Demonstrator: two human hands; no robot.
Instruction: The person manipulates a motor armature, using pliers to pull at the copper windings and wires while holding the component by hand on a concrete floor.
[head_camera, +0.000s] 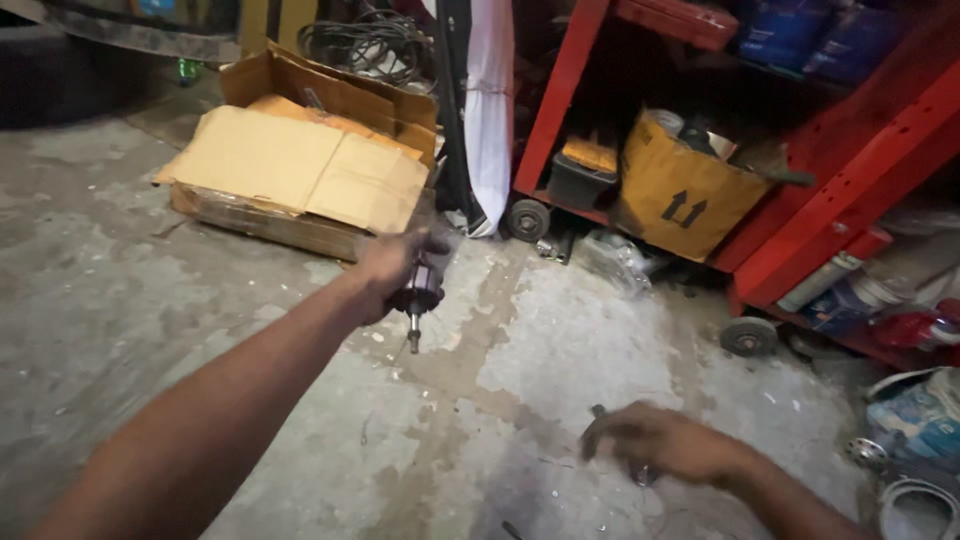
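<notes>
My left hand (385, 268) is stretched out over the concrete floor and grips a small dark motor armature (418, 296) whose metal shaft points down. My right hand (665, 440) is low near the floor at the lower right, fingers curled around a small metal part (642, 476) that is blurred and mostly hidden. The two hands are well apart.
Flattened cardboard boxes (300, 165) lie on the floor ahead. A red wheeled metal rack (820, 200) holds a yellow-brown box (680, 190), bottles and cans. A coil of black cable (365, 45) sits behind the cardboard. Buckets and bags (915, 440) crowd the right edge.
</notes>
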